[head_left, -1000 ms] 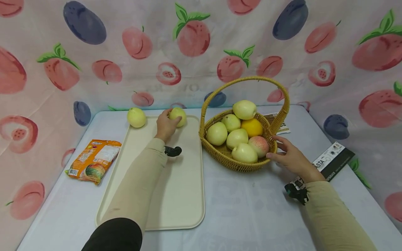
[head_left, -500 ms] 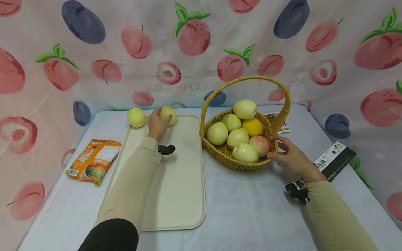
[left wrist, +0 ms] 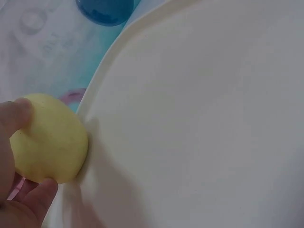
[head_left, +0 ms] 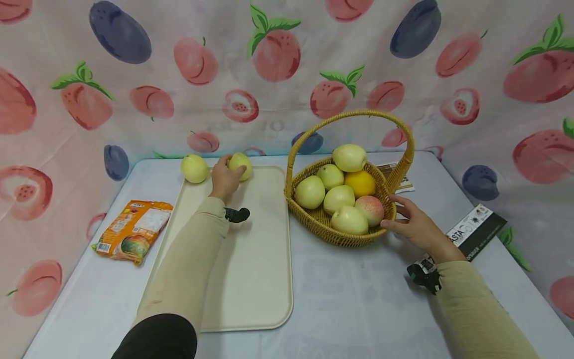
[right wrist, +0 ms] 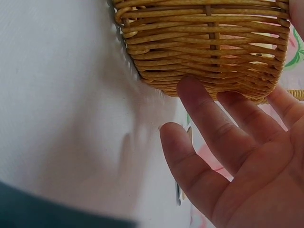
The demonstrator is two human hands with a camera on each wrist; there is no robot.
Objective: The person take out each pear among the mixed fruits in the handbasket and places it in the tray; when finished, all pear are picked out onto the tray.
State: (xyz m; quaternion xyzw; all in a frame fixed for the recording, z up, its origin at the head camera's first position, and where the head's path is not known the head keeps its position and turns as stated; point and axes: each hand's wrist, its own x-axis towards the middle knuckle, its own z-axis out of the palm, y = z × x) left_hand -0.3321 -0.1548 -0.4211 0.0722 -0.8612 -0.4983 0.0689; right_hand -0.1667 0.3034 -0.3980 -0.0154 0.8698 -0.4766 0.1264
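Note:
My left hand (head_left: 225,178) grips a pale yellow-green pear (head_left: 239,166) at the far edge of the cream tray (head_left: 251,249). In the left wrist view, thumb and fingers hold the pear (left wrist: 52,137) from two sides, overlapping the tray rim. Another pale pear (head_left: 195,168) sits at the tray's far left corner. My right hand (head_left: 414,224) holds the wicker basket (head_left: 323,232) at its right side, thumb at the rim. In the right wrist view its fingers (right wrist: 199,102) lie along the outside of the woven wall. Several pale pears, an orange (head_left: 360,183) and a peach (head_left: 369,209) fill the basket.
An orange snack bag (head_left: 134,230) lies left of the tray. A black-and-white pasta box (head_left: 477,230) lies beyond the right wrist, and a brown-and-white packet (head_left: 405,184) lies partly hidden behind the basket. The basket's tall handle (head_left: 350,114) arches over the fruit. A fruit-print cloth hangs behind.
Over the first half second my left hand moved left along the tray's far edge with the pear, and has stayed there since. My right hand and the basket keep their place.

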